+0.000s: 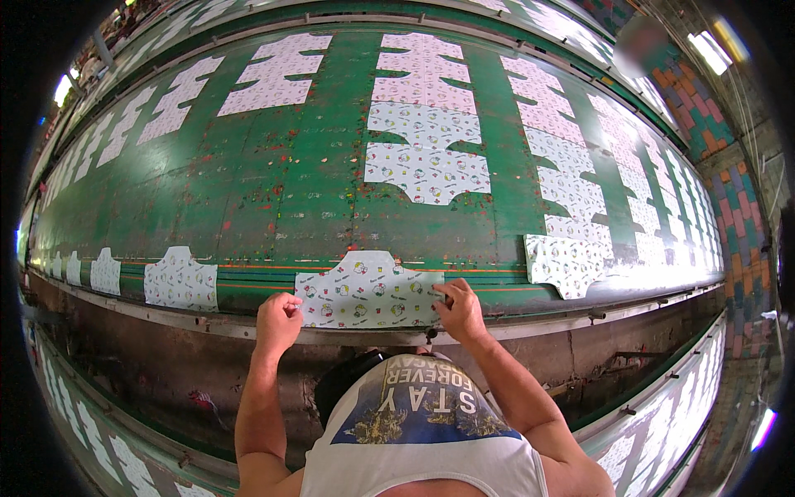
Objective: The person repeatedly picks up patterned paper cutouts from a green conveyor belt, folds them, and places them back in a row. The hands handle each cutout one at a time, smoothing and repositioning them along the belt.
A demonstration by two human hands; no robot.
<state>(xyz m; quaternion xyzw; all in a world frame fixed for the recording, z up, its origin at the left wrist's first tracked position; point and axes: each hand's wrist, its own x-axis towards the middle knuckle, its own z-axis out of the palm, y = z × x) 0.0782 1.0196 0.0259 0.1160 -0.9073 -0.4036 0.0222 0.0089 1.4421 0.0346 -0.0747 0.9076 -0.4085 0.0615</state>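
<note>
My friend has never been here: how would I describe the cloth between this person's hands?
Find the long green table, then its near edge in front of the white top. There lies a pale printed cloth, broad at its near side, with a narrower far end. Unlike the similar piece to its left, it lies between the left hand and the right hand.

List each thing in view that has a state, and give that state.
Left hand: pinched at the panel's left edge
Right hand: pinched at its right edge
Printed fabric panel: spread out
Pink-and-white fabric column: laid flat
Green table: scuffed, flecked
Ceiling light: lit
</note>
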